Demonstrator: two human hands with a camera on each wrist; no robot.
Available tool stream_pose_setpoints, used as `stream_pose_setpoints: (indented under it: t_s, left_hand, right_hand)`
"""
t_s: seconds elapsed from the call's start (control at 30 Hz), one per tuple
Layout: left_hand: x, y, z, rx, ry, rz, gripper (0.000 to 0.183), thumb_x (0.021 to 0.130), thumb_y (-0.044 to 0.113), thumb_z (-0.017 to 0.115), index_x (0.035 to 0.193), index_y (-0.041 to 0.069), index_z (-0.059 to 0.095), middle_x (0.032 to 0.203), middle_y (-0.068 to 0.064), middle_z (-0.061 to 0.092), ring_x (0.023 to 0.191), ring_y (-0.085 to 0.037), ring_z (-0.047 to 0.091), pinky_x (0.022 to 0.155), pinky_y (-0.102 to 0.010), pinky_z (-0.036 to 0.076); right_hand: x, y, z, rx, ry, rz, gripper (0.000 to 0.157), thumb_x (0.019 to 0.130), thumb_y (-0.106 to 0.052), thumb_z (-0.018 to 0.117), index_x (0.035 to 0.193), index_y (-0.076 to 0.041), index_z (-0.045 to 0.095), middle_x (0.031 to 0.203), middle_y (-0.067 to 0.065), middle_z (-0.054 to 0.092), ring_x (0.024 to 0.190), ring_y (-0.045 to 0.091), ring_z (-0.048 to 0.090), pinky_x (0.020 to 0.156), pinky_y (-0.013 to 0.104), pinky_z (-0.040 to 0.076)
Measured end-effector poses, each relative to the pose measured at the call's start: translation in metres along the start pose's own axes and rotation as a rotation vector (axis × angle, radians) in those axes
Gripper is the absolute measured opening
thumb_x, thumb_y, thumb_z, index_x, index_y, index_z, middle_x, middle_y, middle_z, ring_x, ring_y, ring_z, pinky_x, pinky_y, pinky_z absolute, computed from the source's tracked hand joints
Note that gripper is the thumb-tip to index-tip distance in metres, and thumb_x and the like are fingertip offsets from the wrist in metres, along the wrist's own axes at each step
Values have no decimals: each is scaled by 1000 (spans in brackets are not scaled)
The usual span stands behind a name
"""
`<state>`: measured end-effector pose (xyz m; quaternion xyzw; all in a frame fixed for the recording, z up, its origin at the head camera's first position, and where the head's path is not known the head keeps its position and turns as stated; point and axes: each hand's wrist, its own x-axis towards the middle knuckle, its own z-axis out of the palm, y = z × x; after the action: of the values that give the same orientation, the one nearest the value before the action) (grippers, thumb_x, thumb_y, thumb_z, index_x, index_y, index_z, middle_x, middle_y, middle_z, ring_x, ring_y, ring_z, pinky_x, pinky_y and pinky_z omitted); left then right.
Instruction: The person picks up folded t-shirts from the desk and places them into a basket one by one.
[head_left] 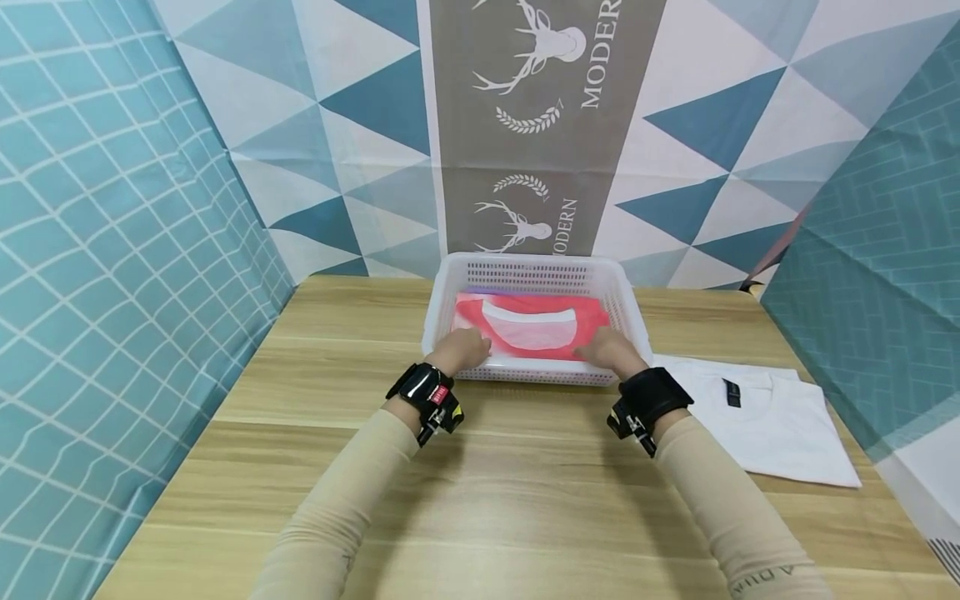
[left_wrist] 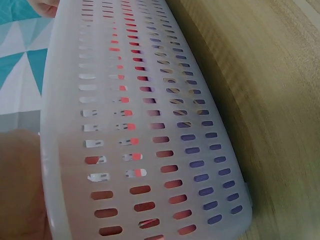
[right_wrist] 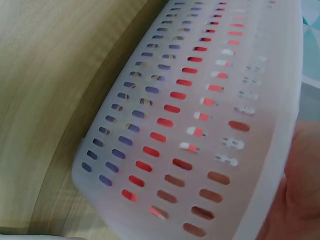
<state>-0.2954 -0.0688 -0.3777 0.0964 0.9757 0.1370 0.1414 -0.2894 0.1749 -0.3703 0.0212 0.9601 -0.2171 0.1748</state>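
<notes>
A white plastic basket with slotted walls stands near the back of the table. Inside lies a folded red shirt with a pale scooped area at its neck. Purple cloth shows through the lower slots beneath it. Over the front rim on the left, my left hand reaches in and grips the shirt's near left edge with curled fingers. My right hand does the same at the near right edge. In both wrist views the basket wall covers most of the fingers.
On the wooden table, a folded white T-shirt with a black neck label lies right of the basket. Patterned cloth hangs behind the table, and tiled-pattern sheets flank it at both sides.
</notes>
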Motion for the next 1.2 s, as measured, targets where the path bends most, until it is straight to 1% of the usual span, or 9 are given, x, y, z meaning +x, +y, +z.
stream_pose_setpoints:
  t_s: [0.13,0.27,0.5,0.53,0.63,0.87,1.03,1.13,1.2]
  left_hand:
    - [8,-3,0,33,-66,-4,44,103,28,32,108,-1,65,111,-16,66,99,-27,63,95,-41,49]
    - [19,-9,0,54,-127,-4,51,103,30,27,132,-1,54,141,-17,53,133,-32,50,115,-42,36]
    - [129,-63,67,128,-111,-13,51,100,33,27,132,6,57,141,-11,55,129,-28,53,109,-41,41]
    - [132,-63,68,114,-119,-34,51,100,31,27,133,6,56,142,-11,54,129,-29,53,111,-42,40]
    - [111,-53,56,79,-92,-43,50,98,29,30,128,2,59,137,-15,58,123,-31,57,107,-43,43]
    - [12,-7,2,-17,-12,-9,44,102,29,35,110,-3,65,116,-18,66,106,-29,63,99,-40,47]
    - [-12,2,1,-111,153,117,32,100,19,43,75,2,53,68,-4,46,66,-17,43,66,-27,39]
    - [-21,8,3,-191,282,216,28,97,13,48,73,1,56,62,-1,46,62,-13,42,62,-24,39]
    - [-28,14,5,-235,347,278,22,96,11,51,83,-1,65,70,-6,60,66,-15,53,68,-25,48]
  right_hand:
    - [5,2,1,-6,-58,-17,35,94,-30,53,91,5,56,91,14,53,86,24,50,74,32,45]
    - [11,6,1,-29,-95,-18,52,95,-33,51,118,14,53,120,28,57,102,30,54,91,41,48]
    - [16,11,5,-45,-117,-26,59,97,-34,48,127,17,48,135,34,49,123,41,52,102,47,46]
    - [17,12,6,-36,-116,-28,59,97,-34,48,128,17,48,136,34,49,125,42,51,102,48,45]
    - [17,15,7,-17,-103,-43,56,98,-34,47,125,16,50,132,33,52,123,42,52,101,47,46]
    - [11,19,4,-12,-16,-117,45,98,-31,46,104,10,63,112,27,63,107,37,60,89,44,50]
    - [0,21,0,22,79,-204,43,98,-26,47,109,12,66,120,31,63,117,44,57,97,49,48]
    - [-9,23,-3,91,147,-239,40,99,-23,47,109,11,66,112,30,66,109,42,61,91,46,50]
    - [-16,25,-4,156,185,-240,39,100,-22,48,113,11,65,109,29,67,103,40,62,84,41,51]
